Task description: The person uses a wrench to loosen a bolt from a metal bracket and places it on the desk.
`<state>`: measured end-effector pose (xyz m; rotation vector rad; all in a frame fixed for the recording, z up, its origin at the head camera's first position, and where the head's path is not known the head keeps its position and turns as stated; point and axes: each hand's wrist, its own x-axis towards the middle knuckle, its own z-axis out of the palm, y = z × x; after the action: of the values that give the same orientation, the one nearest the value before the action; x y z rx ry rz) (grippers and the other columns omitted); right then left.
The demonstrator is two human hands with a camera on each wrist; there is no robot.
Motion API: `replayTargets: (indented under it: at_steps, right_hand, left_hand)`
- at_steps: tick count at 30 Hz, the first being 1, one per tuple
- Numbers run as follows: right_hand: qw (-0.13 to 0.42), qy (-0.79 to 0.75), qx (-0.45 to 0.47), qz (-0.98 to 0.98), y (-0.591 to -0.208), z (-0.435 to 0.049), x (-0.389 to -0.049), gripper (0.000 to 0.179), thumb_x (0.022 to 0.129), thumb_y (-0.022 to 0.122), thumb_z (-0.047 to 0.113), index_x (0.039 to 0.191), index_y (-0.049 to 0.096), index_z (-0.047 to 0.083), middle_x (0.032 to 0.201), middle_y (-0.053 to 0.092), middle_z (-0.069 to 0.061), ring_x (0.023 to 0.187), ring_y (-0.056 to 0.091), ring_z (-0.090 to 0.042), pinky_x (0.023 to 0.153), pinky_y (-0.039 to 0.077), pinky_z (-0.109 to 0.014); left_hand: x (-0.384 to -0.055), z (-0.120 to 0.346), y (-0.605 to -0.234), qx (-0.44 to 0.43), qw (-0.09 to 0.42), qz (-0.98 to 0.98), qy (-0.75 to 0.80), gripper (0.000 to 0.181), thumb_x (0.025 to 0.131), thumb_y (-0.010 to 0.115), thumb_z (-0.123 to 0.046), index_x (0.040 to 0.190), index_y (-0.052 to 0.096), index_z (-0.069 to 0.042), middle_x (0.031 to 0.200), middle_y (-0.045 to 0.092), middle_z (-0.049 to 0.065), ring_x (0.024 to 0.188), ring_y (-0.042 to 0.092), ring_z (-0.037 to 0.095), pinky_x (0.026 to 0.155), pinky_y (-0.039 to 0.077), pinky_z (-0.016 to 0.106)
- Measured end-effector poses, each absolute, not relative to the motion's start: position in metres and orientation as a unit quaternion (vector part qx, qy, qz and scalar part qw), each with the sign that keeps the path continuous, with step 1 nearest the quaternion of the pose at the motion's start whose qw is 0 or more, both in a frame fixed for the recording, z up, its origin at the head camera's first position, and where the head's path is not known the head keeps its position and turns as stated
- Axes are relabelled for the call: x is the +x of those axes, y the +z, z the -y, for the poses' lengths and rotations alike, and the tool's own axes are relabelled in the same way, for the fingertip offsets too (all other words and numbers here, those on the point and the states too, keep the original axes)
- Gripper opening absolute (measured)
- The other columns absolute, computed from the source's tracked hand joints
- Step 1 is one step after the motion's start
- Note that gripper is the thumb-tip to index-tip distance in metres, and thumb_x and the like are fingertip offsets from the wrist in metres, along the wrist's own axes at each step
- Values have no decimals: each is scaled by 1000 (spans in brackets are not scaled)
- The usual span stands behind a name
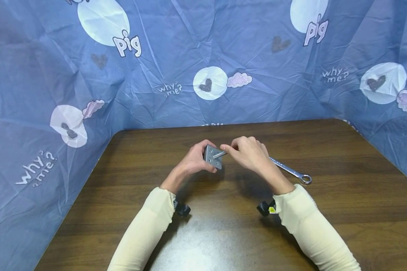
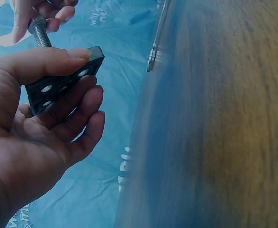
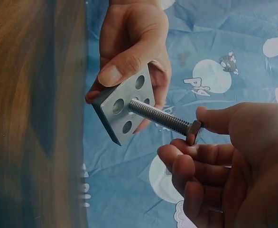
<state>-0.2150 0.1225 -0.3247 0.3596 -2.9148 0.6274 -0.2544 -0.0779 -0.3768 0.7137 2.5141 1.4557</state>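
Note:
My left hand (image 1: pixel 196 159) grips a square grey metal plate (image 3: pixel 114 118) by its edges, thumb on one side and fingers on the other. Several round holes pierce the plate. A long threaded hex bolt (image 3: pixel 160 117) stands out from the plate's middle hole, its tip at or in that hole. The bolt's hex head is pinched between thumb and fingers of my right hand (image 1: pixel 249 152). In the left wrist view, the bolt (image 2: pixel 40 34) shows above the plate (image 2: pixel 63 84), with the right fingertips at its head. Both hands hold these parts above the table.
A shiny combination wrench (image 1: pixel 289 170) lies on the brown wooden table (image 1: pixel 224 233), right of my right hand and partly hidden by it. Behind and beside the table hangs a blue printed cloth (image 1: pixel 169 67).

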Motion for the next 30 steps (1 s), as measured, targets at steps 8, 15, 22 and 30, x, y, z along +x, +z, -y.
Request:
replayTargets:
  at_steps: [8, 15, 22, 30]
  right_hand:
    - [98, 224, 158, 957, -323, -122, -214, 24, 87, 68, 40, 95, 73, 18, 80, 71, 3, 68, 59, -13, 58, 43, -29]
    - [118, 229, 184, 948, -322, -122, -212, 19, 82, 75, 27, 100, 74, 19, 85, 73, 1, 74, 62, -17, 61, 44, -32]
    - [148, 232, 196, 941, -323, -121, -212, 20, 76, 76, 13, 96, 76, 18, 94, 74, 0, 78, 64, -19, 64, 48, -37]
    - [160, 247, 219, 930, -326, -120, -212, 25, 74, 66, -1, 85, 76, 19, 99, 73, 3, 85, 66, -17, 72, 52, -39]
  left_hand:
    - [-255, 77, -377, 233, 73, -835, 493, 67, 59, 82, 2, 119, 54, -7, 103, 67, 16, 84, 62, 18, 74, 49, 25]
    - [-255, 77, -378, 231, 64, -836, 493, 66, 58, 82, 2, 117, 55, -6, 99, 68, 15, 81, 61, 16, 72, 49, 25]
    - [-256, 76, -378, 233, 51, -841, 485, 66, 56, 83, 2, 115, 56, -6, 94, 69, 14, 75, 60, 12, 69, 49, 24]
    - [-257, 77, -378, 232, 56, -838, 490, 67, 55, 82, 1, 116, 56, -6, 94, 69, 14, 75, 60, 11, 69, 49, 24]
